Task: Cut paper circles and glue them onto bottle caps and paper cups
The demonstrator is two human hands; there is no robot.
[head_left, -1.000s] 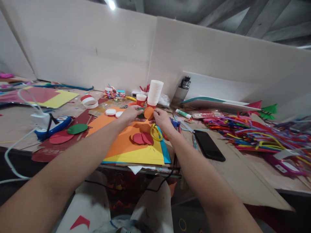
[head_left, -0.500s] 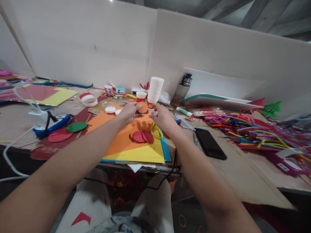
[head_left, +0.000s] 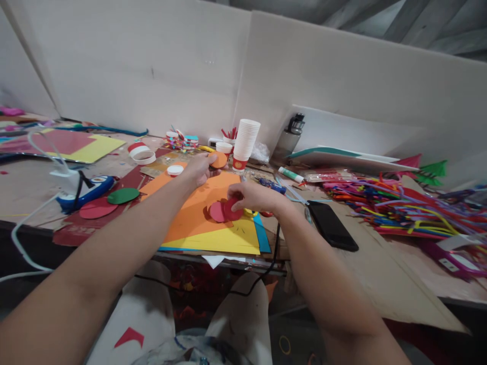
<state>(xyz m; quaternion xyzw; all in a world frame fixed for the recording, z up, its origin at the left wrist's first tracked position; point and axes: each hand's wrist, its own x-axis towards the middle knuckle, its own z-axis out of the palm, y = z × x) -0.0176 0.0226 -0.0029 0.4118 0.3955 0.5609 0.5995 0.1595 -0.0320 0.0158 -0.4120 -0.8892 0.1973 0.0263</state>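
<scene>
My left hand [head_left: 201, 171] is closed on an orange paper circle [head_left: 219, 159], held up over the far part of an orange sheet [head_left: 205, 197]. My right hand [head_left: 251, 196] is lower and nearer, with thumb and fingers pinching a red paper circle [head_left: 232, 210]. Another red circle [head_left: 217, 212] lies beside it, partly overlapped. Yellow scissor handles [head_left: 250, 213] show from beneath my right hand. A yellow sheet [head_left: 224, 241] and a blue sheet [head_left: 262, 234] lie under the orange one. A white lid-like round piece [head_left: 175, 170] sits near my left wrist.
A tall stack of paper cups [head_left: 246, 142] stands behind my hands. A phone [head_left: 332, 225] and piled pipe cleaners [head_left: 388, 200] are to the right. Green [head_left: 124, 195] and red paper ovals and a blue-and-white device [head_left: 89, 190] lie left. A black cable [head_left: 274, 243] hangs over the table edge.
My right hand has come down from beside the cups to the red circles and pinches one. My left hand has lifted slightly, still holding the orange circle.
</scene>
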